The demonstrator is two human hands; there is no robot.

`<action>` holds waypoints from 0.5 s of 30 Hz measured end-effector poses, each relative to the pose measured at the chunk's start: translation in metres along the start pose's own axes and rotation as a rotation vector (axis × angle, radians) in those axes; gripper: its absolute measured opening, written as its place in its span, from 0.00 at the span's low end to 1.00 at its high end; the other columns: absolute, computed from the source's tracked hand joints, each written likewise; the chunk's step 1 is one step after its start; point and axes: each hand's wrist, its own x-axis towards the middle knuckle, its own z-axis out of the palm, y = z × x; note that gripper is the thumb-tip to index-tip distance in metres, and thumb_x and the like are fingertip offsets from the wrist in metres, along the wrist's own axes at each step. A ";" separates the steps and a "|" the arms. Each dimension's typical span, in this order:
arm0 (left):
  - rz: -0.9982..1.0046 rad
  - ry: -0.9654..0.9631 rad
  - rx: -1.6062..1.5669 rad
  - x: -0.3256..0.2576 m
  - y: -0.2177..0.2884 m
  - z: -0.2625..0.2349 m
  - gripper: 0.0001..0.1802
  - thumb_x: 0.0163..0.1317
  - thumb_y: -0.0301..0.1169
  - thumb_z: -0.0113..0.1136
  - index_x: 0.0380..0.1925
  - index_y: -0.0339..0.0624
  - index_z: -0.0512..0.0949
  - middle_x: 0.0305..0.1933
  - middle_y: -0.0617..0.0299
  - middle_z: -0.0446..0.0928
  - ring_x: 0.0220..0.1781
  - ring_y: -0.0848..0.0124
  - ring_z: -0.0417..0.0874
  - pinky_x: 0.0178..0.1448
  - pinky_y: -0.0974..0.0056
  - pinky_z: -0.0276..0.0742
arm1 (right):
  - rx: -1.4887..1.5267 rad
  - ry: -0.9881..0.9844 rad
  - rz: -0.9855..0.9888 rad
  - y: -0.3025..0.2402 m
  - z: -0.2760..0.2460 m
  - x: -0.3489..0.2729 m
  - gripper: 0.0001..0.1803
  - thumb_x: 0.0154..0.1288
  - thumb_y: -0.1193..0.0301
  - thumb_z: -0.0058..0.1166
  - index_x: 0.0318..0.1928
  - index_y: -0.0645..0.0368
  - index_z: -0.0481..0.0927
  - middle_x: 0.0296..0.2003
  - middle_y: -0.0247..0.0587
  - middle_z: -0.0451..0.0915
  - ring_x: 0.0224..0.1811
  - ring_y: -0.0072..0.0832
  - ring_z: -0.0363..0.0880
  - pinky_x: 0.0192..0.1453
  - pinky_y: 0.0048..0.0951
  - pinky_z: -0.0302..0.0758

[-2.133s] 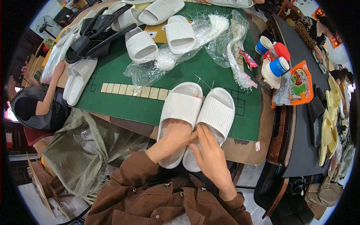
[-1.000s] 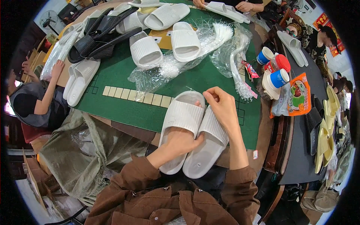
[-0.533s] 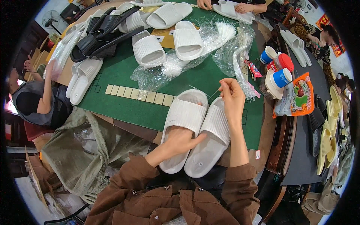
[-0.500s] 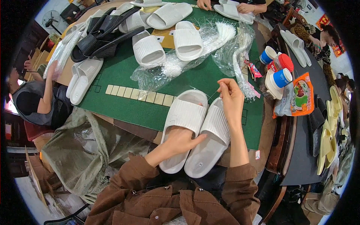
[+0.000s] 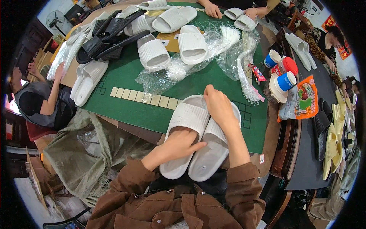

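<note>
From the head camera, a pair of white slide slippers (image 5: pixel 198 137) lies side by side at the near edge of the green table mat (image 5: pixel 126 103), toes pointing away from the person. The left hand (image 5: pixel 183 143) rests flat across the heel end of the left slipper, fingers spread and pressing down rather than gripping. The right hand (image 5: pixel 219 107) sits on the toe strap of the right slipper with its fingers curled together at the top edge; whether they pinch something small there is hard to tell at this size.

Beyond the pair, a row of pale tiles (image 5: pixel 145 98) lies on the mat. Further back, crumpled clear plastic bags (image 5: pixel 179 70) lie under two more white slippers (image 5: pixel 171 49), which rest on top of the plastic and not inside it. A bundle of thin white ties (image 5: pixel 248 82) lies to the right.

On the right rim of the table stand lidded cups: one with a blue lid (image 5: pixel 286 81), one with a red lid (image 5: pixel 288 65), their contents hidden. An orange snack packet (image 5: pixel 305 97) lies just beside them.

Black slippers (image 5: pixel 106 36) are piled at the far left.
</note>
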 end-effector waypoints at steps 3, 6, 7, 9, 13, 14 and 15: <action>0.286 0.381 0.120 -0.007 -0.008 0.014 0.26 0.63 0.47 0.54 0.36 0.27 0.72 0.33 0.36 0.75 0.37 0.42 0.78 0.40 0.49 0.74 | 0.022 0.090 0.066 -0.001 -0.001 0.001 0.06 0.64 0.73 0.48 0.36 0.64 0.72 0.33 0.55 0.79 0.37 0.53 0.78 0.42 0.48 0.72; 0.240 0.338 0.166 -0.012 -0.009 0.016 0.24 0.62 0.45 0.56 0.39 0.28 0.72 0.35 0.36 0.74 0.38 0.43 0.77 0.42 0.48 0.74 | 0.119 0.161 0.042 0.005 -0.005 -0.002 0.06 0.64 0.73 0.48 0.38 0.64 0.73 0.30 0.55 0.79 0.36 0.54 0.78 0.41 0.48 0.72; 0.272 0.402 0.177 -0.010 -0.012 0.019 0.24 0.62 0.45 0.56 0.38 0.29 0.72 0.34 0.38 0.74 0.37 0.43 0.78 0.41 0.49 0.74 | 0.177 0.131 0.021 0.004 -0.008 -0.002 0.07 0.64 0.73 0.49 0.39 0.64 0.74 0.30 0.55 0.79 0.36 0.53 0.78 0.41 0.47 0.72; 0.305 0.464 0.189 -0.010 -0.013 0.022 0.23 0.62 0.44 0.57 0.37 0.30 0.72 0.33 0.39 0.74 0.36 0.44 0.78 0.40 0.50 0.74 | 0.236 0.101 0.002 0.005 -0.008 -0.003 0.08 0.64 0.73 0.49 0.41 0.64 0.74 0.30 0.55 0.79 0.36 0.53 0.78 0.41 0.46 0.73; 0.245 0.413 0.224 -0.008 -0.009 0.024 0.22 0.61 0.44 0.58 0.35 0.31 0.73 0.31 0.43 0.74 0.33 0.47 0.78 0.36 0.52 0.75 | 0.081 0.058 0.008 0.010 -0.004 0.004 0.09 0.64 0.72 0.48 0.41 0.64 0.77 0.31 0.55 0.80 0.37 0.51 0.79 0.42 0.43 0.74; 0.253 0.428 0.241 -0.008 -0.008 0.024 0.21 0.60 0.43 0.58 0.35 0.31 0.73 0.31 0.43 0.74 0.32 0.48 0.79 0.35 0.52 0.75 | 0.078 0.012 0.007 0.010 -0.005 0.006 0.10 0.64 0.72 0.47 0.39 0.65 0.78 0.33 0.55 0.81 0.38 0.51 0.79 0.43 0.42 0.74; 0.254 0.428 0.241 -0.009 -0.008 0.024 0.21 0.60 0.43 0.58 0.35 0.31 0.73 0.31 0.43 0.74 0.32 0.48 0.79 0.35 0.52 0.75 | 0.077 0.013 0.008 0.011 -0.004 0.006 0.10 0.64 0.72 0.47 0.39 0.65 0.78 0.33 0.55 0.81 0.38 0.51 0.79 0.43 0.42 0.74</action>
